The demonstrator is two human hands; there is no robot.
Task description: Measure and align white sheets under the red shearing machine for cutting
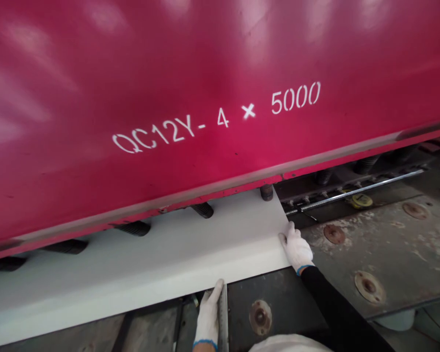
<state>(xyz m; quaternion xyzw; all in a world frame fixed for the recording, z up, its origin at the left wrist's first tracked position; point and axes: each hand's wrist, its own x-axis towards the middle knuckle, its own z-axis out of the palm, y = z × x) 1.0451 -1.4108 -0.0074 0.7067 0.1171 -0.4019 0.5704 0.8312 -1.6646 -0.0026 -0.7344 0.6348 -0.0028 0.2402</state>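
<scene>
A wide pale grey metal sheet (pixel 161 249) lies flat on the machine bed, its far part running beneath the red machine front. My right hand (pixel 297 248), in a white glove with a blue cuff, is closed on the sheet's right edge near the front corner, thumb on top. At the front edge, my gloved left hand (pixel 209 315) holds the sheet with its thumb at the rim; its other fingers are partly hidden. Just right of that hand, a graduated metal ruler strip (pixel 223 313) runs along the bed toward the sheet.
The red machine front (pixel 212 63), marked "QC12Y- 4 × 5000", spans the top. Dark ribbed hold-down posts (pixel 267 192) hang below it. A yellow tape measure (pixel 361 200) lies near a long shiny strip (pixel 366 189). Round rusty inserts (pixel 369 287) sit in the worn bed (pixel 392 244).
</scene>
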